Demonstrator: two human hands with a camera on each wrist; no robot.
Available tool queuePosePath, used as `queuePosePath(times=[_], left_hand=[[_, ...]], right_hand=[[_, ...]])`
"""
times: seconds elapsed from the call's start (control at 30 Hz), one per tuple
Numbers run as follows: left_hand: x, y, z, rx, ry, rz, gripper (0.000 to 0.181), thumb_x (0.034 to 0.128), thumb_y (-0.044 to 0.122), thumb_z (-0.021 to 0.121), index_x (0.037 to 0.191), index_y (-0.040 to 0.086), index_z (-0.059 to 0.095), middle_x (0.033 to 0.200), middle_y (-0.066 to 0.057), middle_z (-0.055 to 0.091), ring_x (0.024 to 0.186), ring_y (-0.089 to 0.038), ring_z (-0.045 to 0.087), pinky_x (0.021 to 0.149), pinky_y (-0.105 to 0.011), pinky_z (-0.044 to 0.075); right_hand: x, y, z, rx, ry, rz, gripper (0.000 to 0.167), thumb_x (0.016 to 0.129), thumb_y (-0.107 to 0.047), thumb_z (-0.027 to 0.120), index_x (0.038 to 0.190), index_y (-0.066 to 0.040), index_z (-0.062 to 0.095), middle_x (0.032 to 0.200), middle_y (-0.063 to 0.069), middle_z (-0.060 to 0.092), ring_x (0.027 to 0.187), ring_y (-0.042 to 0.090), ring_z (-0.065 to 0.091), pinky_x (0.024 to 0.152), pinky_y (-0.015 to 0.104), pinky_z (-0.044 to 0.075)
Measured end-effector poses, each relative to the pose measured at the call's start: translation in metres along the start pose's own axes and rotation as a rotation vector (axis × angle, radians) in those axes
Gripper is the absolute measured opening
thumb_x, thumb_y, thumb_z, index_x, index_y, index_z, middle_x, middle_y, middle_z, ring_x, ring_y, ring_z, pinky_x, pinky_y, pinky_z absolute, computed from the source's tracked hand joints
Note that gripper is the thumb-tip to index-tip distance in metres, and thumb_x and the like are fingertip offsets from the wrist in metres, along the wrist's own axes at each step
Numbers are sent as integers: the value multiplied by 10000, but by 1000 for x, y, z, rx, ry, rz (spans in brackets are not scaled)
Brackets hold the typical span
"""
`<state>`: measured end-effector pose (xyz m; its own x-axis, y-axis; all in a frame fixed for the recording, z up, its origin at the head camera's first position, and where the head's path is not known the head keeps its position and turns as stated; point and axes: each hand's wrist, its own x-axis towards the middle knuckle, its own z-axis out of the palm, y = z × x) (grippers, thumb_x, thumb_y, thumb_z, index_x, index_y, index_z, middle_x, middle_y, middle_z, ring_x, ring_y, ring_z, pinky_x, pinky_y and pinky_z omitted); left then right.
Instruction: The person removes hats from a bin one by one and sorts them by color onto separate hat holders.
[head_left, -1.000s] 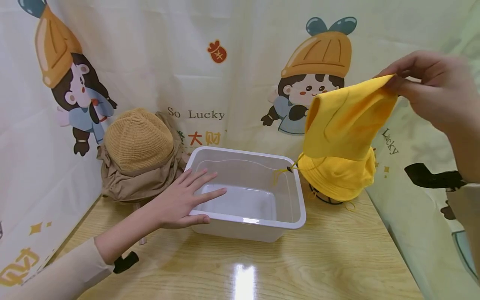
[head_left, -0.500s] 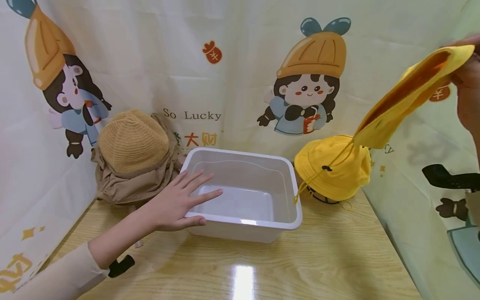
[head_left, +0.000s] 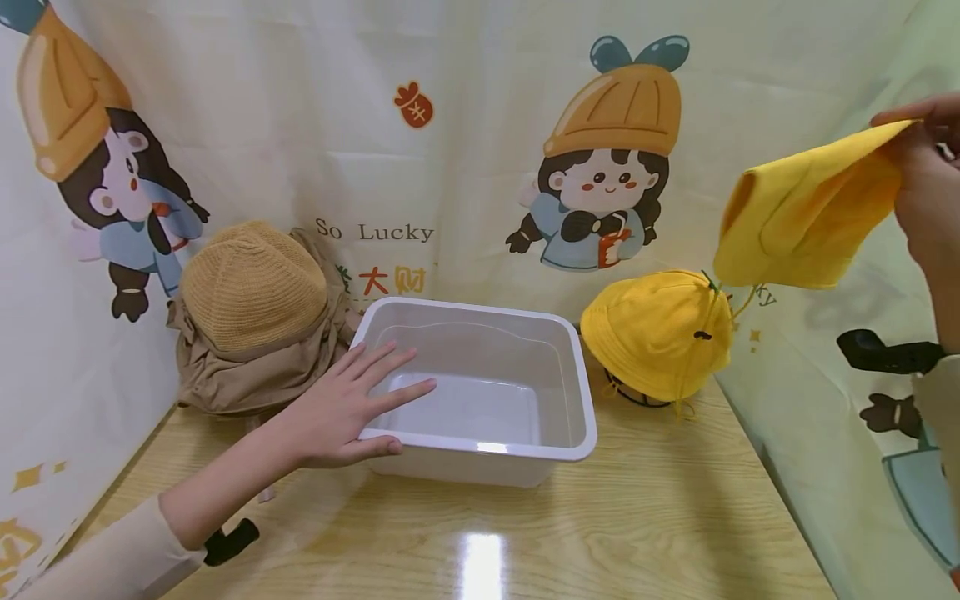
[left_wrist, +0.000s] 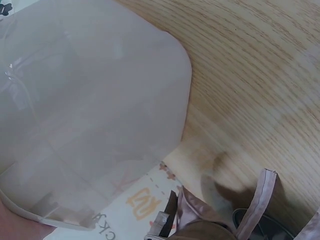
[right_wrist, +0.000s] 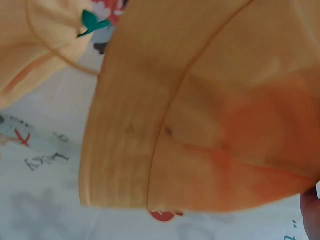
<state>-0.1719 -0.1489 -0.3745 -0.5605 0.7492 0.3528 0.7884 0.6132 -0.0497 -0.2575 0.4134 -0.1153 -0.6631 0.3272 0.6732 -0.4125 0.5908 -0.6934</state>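
My right hand (head_left: pixel 933 179) pinches a folded yellow bucket hat (head_left: pixel 817 204) by one edge, in the air at the upper right of the head view. The hat's cord hangs in front of a second yellow bucket hat (head_left: pixel 637 329), which sits on a dark wire stand. In the right wrist view the held hat (right_wrist: pixel 200 125) fills most of the picture. Fingers spread, my left hand (head_left: pixel 341 417) rests on the near left rim of a white plastic bin (head_left: pixel 480 312). Nothing lies inside the bin. Its outer wall (left_wrist: pixel 110 100) dominates the left wrist view.
Left of the bin, a tan knitted hat (head_left: pixel 255 287) lies on top of a brown cloth hat (head_left: pixel 247 385). The wooden table (head_left: pixel 615 533) runs up to a printed curtain (head_left: pixel 480 158) behind and at both sides.
My right hand has carried the yellow hat up and to the right, away from the bin; its cord swung over the other yellow hat. The left hand has stayed on the rim.
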Motion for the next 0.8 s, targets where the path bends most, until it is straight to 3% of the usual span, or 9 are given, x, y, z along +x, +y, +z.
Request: queuePosePath(times=[0.13, 0.23, 0.37, 0.5, 0.6, 0.8], left_hand=[[-1, 1, 0, 6, 10, 1, 718, 952, 752, 282, 1554, 366, 347, 1641, -101, 248, 1520, -360, 166, 1129, -673, 216], [-1, 1, -1, 10, 11, 1, 720, 952, 754, 278, 1555, 366, 343, 1641, -103, 248, 1521, -358, 164, 1130, -672, 218], [0, 1, -1, 2, 8, -7, 726, 951, 755, 277, 1561, 364, 330, 1648, -97, 231, 1522, -356, 159, 1134, -669, 213], [0, 0, -1, -4, 3, -9, 721, 953, 748, 293, 1566, 368, 314, 1652, -90, 222, 1524, -352, 154, 1141, -660, 205], [0, 0, 0, -1, -8, -10, 713, 953, 739, 328, 1567, 378, 304, 1654, -82, 214, 1526, -346, 149, 1148, -655, 198], [1, 0, -1, 5, -25, -12, 712, 949, 722, 380, 1568, 379, 300, 1657, -77, 207, 1525, -340, 156, 1152, -653, 192]], right_hand=[[-11, -2, 6, -289, 5, 66, 267, 1054, -243, 471, 1096, -363, 706, 913, -289, 485, 729, -112, 456, 675, 41, 361], [-18, 2, 16, -394, 6, -47, 300, 1026, -211, 469, 1092, -287, 752, 850, -362, 441, 690, -129, 391, 637, 75, 320], [-26, 15, 32, -402, -6, -222, 326, 986, -162, 486, 1053, -54, 786, 784, -439, 439, 692, -186, 378, 657, 95, 294], [-29, 27, 41, -423, -46, -260, 304, 990, -168, 511, 1032, -57, 792, 846, -448, 481, 748, -231, 371, 739, 106, 267], [-24, 29, 41, -454, -40, -224, 300, 1000, -205, 524, 1056, -84, 792, 864, -430, 497, 753, -239, 368, 756, 91, 273], [-6, 21, 37, -426, 65, -127, 307, 1005, -208, 498, 1090, -204, 792, 821, -411, 444, 790, -209, 396, 741, 68, 352]])
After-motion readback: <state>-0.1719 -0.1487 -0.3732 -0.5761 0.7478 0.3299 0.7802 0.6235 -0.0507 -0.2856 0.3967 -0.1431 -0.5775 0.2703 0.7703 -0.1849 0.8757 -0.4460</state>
